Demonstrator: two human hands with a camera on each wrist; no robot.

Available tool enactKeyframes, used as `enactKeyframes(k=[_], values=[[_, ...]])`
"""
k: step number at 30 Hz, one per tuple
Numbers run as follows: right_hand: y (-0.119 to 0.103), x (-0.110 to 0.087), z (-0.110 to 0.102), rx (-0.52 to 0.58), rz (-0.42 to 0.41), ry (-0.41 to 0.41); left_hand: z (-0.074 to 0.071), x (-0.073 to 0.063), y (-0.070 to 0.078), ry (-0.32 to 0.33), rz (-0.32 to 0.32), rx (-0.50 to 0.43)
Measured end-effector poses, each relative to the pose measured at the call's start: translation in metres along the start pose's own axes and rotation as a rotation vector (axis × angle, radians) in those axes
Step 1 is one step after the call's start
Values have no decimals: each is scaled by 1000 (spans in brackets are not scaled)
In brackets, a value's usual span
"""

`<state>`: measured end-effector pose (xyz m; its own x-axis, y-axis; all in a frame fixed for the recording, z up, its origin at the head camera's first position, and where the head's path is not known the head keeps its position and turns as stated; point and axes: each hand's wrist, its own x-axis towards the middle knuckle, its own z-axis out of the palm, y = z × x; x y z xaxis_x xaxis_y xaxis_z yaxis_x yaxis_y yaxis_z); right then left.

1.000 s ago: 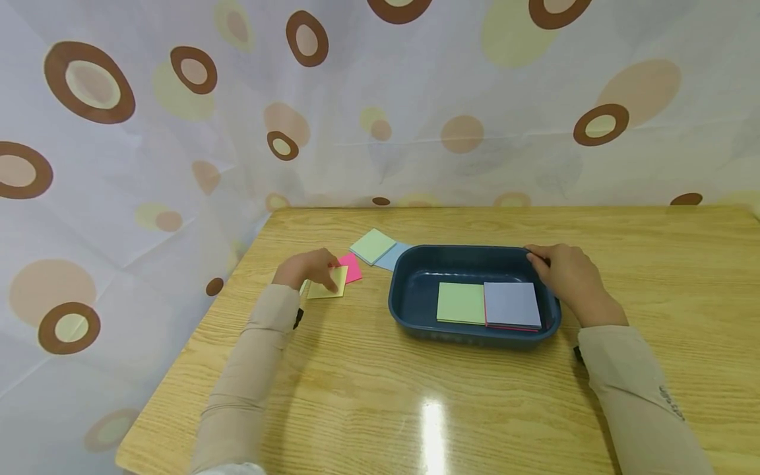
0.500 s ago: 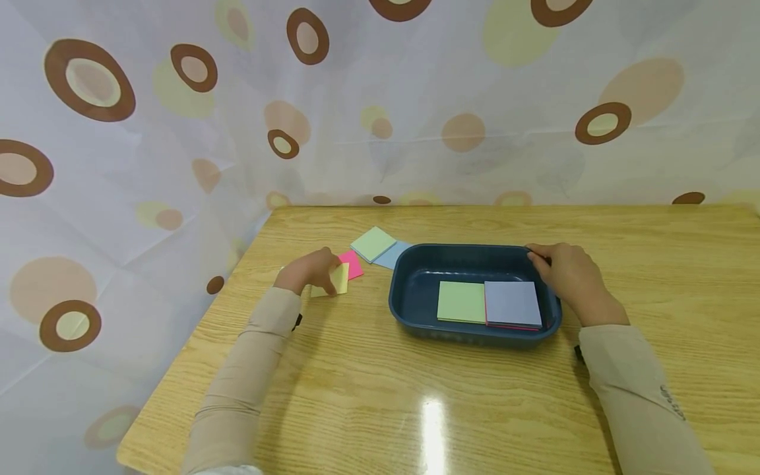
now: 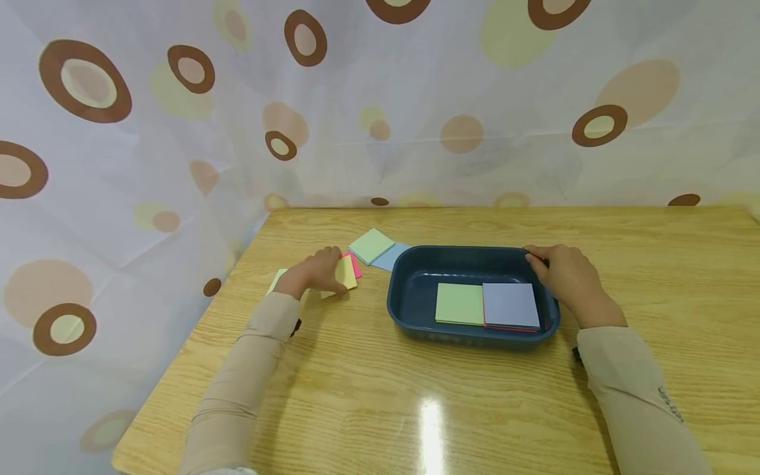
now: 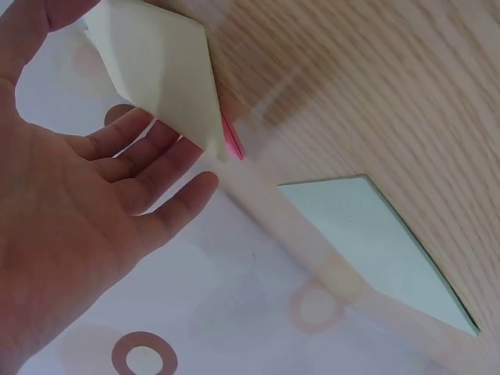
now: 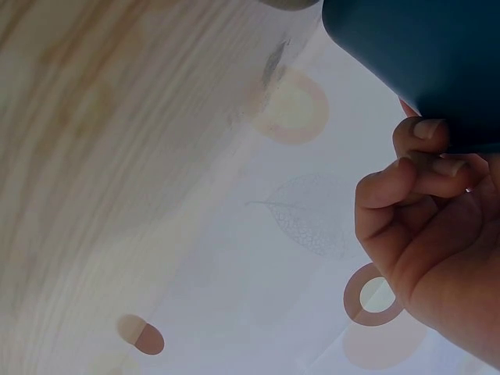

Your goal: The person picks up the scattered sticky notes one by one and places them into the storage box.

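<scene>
My left hand (image 3: 317,270) pinches a pale yellow sticky-note pad (image 3: 346,272) between thumb and fingers, at the left of the table. In the left wrist view the yellow sticky-note pad (image 4: 160,70) stands tilted against the fingertips. A pink sticky-note pad (image 3: 357,265) shows just behind it. My right hand (image 3: 570,280) grips the right end of a dark blue plastic bin (image 3: 415,297) by its rim. From the right wrist, curled fingers (image 5: 383,187) show at the bin's edge. Inside the bin lie a light green pad (image 3: 460,304) and a lavender pad (image 3: 510,305) with red beneath.
Behind the left hand lie a mint green pad (image 3: 371,246) and a light blue pad (image 3: 390,256), beside the bin's left end. Another pale green pad (image 3: 276,279) is partly hidden left of the hand. A patterned curtain (image 3: 415,165) borders the wooden table (image 3: 356,382).
My left hand has shifted slightly right and tilted the yellow pad up, covering more of the pink one. The pale green pad at left has come into view. The right hand and bin stay put.
</scene>
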<state>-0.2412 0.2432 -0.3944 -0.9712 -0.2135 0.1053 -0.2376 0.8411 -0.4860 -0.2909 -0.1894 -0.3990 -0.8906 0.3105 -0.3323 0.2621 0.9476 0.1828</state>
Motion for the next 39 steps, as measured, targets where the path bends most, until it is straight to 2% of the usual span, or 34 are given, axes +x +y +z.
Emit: enactKeyframes(k=[7,14,20,25,30,34,39], values=[[0,0,0,0,9,-4,-4,0,4,27,8,-48],[-1,1,-2,-2,7,1,-13,-2,8,108,66,-101],[1,2,-2,-6,3,4,-25,-3,21,162,96,-122],[2,1,-2,-5,-1,2,-43,-5,46,228,175,-111],[2,1,-1,-1,5,-2,-57,-6,81,270,287,-80],[2,2,0,4,13,-10,-63,-9,113,262,356,-14],[2,2,1,-2,9,-4,-67,-7,148,233,418,126]])
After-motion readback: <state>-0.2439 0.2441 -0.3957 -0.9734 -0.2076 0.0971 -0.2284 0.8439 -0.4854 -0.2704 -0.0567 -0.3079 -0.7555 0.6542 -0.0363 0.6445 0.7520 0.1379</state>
